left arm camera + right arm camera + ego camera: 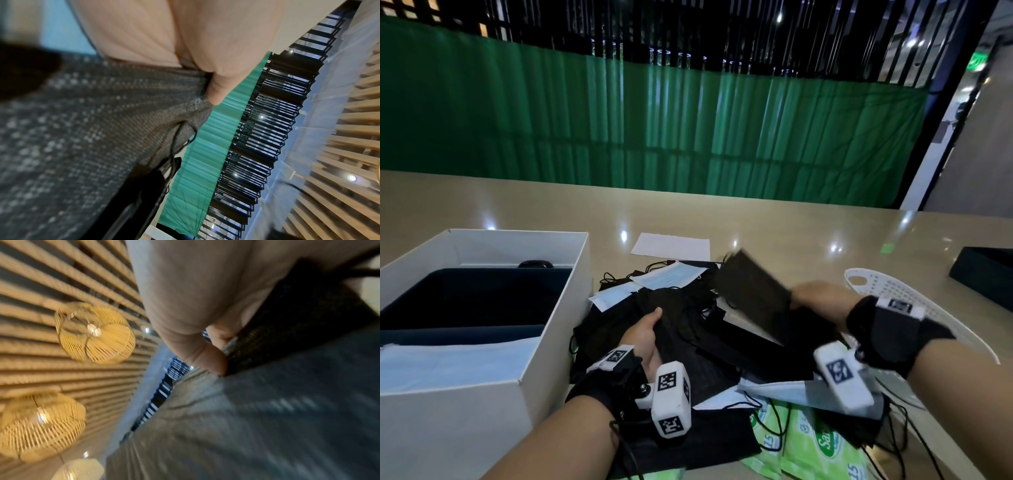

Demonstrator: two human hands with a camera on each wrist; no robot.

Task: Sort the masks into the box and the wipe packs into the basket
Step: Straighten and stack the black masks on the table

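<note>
**Both hands in the mask pile between box and basket**

While the pile of masks point(688, 325) covers the counter point(791, 222) between the two containers, the white box point(482, 308) stands just left of it, open, its near wall touching the pile's edge. The white basket point(893, 291) sits just right of the pile, partly hidden by the right wrist. Beyond the pile the counter lies bare up to a white sheet of paper point(671, 245). The left hand point(643, 335) has its grip on a black mask in the pile, thumb on top. The right hand point(818, 301) pinches another black mask point(753, 287), lifted and tilted above the pile. Green wipe packs point(811, 445) lie at the pile's near edge, under tangled ear loops and masks. A dark box point(983, 274) stands right of the basket.
</note>
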